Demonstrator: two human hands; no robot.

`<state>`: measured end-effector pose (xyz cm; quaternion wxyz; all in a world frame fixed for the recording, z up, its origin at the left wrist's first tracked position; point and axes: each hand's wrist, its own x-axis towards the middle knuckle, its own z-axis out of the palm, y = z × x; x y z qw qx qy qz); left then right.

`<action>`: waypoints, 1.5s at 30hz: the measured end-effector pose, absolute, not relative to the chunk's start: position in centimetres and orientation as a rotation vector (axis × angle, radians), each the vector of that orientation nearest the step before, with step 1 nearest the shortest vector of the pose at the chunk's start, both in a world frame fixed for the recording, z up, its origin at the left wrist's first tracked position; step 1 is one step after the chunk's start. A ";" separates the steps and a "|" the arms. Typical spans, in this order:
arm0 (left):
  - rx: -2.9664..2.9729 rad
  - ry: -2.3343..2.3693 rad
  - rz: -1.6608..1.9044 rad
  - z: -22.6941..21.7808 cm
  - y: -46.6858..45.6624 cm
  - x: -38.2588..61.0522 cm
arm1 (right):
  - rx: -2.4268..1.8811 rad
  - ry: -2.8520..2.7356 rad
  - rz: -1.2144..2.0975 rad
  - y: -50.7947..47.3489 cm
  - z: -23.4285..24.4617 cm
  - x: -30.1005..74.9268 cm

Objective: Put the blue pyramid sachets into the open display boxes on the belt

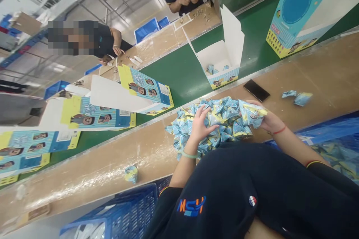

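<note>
A heap of small blue and yellow foil packets [214, 119] lies on the brown bench right in front of me. My left hand [201, 125] is over the heap's left part, its fingers spread and nothing gripped in them. At the right end of the heap, my right hand [270, 121] is closed around one packet [251, 114], whose printed side faces up; the fingers are partly hidden behind it. Beyond the heap, an open white-lined box [224, 79] stands on the green strip with a few packets inside.
A dark phone [256, 90] and two loose packets [303, 99] lie to the right. Another packet [131, 174] lies at left. Printed boxes [151, 89] line the green belt [179, 67]. Blue crates [131, 209] stand below the bench. Two people work across from me.
</note>
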<state>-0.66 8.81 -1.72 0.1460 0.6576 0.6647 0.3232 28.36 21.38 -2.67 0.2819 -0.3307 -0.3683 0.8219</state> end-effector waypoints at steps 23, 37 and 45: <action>1.800 1.980 1.160 0.3 7.2 -1.5 | -1.036 -0.926 2.007 21.5 -3.4 26.0; 1.149 1.487 1.114 -0.2 12.5 4.8 | -0.706 -1.403 2.272 20.3 -1.8 25.3; 1.095 1.334 1.079 0.0 12.0 4.0 | -0.600 -1.432 2.384 20.6 -1.4 25.4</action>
